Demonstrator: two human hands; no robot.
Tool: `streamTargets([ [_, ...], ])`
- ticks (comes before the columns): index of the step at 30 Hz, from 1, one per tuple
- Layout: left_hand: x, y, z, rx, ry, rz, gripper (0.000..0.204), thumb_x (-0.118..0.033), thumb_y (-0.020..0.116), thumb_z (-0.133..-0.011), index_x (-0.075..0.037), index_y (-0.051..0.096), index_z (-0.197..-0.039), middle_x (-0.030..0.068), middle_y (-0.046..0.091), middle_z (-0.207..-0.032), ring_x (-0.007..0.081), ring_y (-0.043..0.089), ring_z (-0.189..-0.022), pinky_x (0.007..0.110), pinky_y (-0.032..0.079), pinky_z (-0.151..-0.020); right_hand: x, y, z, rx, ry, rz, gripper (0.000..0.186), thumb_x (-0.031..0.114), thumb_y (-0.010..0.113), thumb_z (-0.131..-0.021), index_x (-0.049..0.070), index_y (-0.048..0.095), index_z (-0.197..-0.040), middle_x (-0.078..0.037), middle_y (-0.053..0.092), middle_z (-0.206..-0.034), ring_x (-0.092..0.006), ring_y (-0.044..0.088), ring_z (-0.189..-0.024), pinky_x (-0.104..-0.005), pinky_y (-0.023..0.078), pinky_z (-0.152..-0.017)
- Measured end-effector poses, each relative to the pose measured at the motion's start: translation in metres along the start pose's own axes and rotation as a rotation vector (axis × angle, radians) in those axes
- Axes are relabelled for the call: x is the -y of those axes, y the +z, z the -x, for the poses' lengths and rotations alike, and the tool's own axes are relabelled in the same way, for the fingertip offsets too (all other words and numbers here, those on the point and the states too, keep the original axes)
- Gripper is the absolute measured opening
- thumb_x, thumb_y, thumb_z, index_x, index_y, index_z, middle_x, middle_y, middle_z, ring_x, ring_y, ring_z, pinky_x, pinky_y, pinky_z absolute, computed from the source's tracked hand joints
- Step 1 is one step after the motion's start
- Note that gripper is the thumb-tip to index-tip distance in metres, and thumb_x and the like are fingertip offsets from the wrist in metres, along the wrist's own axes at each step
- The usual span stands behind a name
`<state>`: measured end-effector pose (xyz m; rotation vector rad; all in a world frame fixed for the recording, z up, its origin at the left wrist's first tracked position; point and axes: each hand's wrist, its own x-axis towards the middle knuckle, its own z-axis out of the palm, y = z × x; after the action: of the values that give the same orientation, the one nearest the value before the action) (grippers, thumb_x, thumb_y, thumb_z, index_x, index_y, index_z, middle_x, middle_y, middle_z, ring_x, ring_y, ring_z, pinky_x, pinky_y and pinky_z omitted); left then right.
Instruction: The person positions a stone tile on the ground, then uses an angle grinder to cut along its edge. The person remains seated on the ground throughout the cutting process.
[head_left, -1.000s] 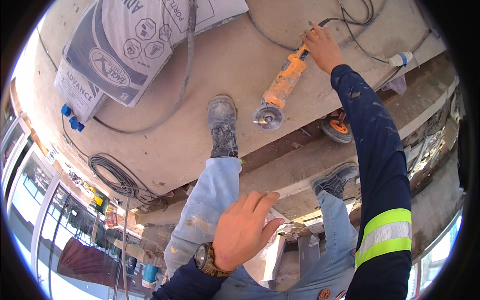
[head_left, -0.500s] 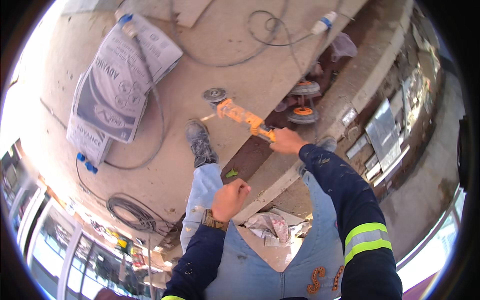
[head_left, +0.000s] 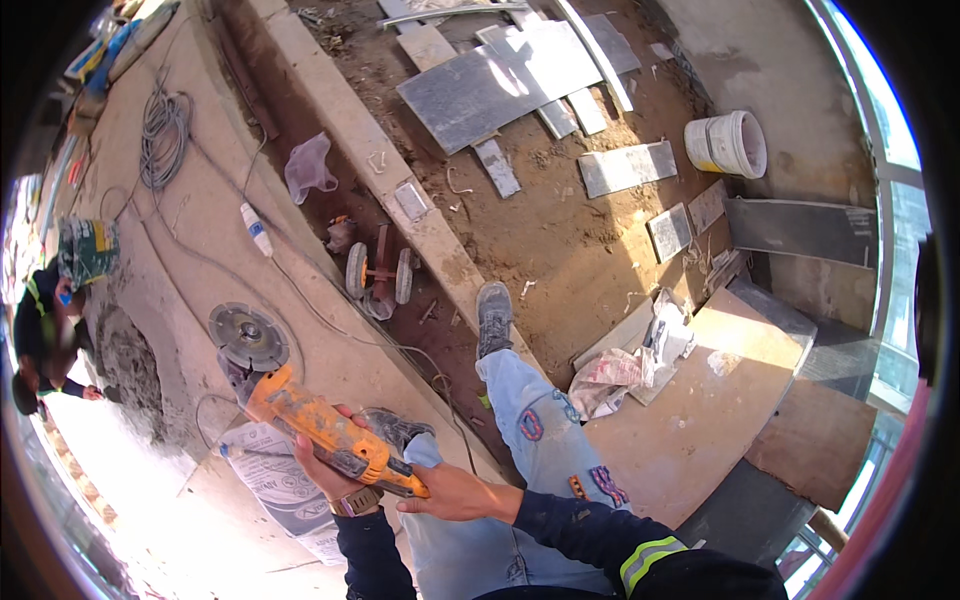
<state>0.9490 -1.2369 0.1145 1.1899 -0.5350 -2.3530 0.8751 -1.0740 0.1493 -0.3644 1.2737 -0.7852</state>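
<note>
An orange angle grinder (head_left: 325,422) is held in front of my legs, slanting up and to the left. Its large grey cutting disc (head_left: 248,337) faces up at the far end. My left hand (head_left: 318,472) is closed around the grinder's body from below, with fingertips showing along its upper side. At the rear end, my right hand (head_left: 452,494) grips the dark and orange handle. A thin cable (head_left: 330,325) runs across the slab near the tool. Whether the disc spins cannot be told.
A trench along the concrete ledge (head_left: 375,160) holds a small wheeled axle (head_left: 380,272) and a plastic bag (head_left: 308,168). Stone slabs (head_left: 520,80) and a white bucket (head_left: 728,145) lie beyond. A co-worker (head_left: 45,330) crouches at far left near wet mortar (head_left: 130,370). A connector (head_left: 256,230) lies on the slab.
My view has turned to the right. The grinder, earlier held out in my right hand alone, is now close to my body, and my left hand has taken hold of it too.
</note>
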Motion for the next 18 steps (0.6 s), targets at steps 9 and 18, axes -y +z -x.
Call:
streamTargets([
  [9, 0.103, 0.158, 0.002, 0.409, -0.534, -0.565, 0.106, -0.084, 0.029, -0.083, 0.003, 0.035, -0.144, 0.0203, 0.053, -0.136, 0.0293, 0.054, -0.124, 0.04, 0.041, -0.106, 0.051, -0.157, 0.124, -0.289, -0.033, -0.588, 0.021, 0.019, 0.07, -0.084, 0.0, 0.062, -0.077, -0.003, 0.058, -0.057, -0.008, 0.054, -0.047, -0.0244, 0.04, -0.043],
  [18, 0.059, 0.172, -0.036, 0.419, 0.098, -1.762, 0.026, -0.024, 0.079, -0.075, -0.005, 0.067, -0.087, 0.0117, 0.065, -0.075, 0.0311, 0.062, -0.076, 0.042, 0.048, -0.07, 0.09, -0.348, 0.211, -0.921, -0.107, -0.614, 0.015, 0.008, 0.065, -0.083, -0.001, 0.054, -0.089, -0.003, 0.054, -0.058, -0.012, 0.054, -0.046, -0.0275, 0.042, -0.043],
])
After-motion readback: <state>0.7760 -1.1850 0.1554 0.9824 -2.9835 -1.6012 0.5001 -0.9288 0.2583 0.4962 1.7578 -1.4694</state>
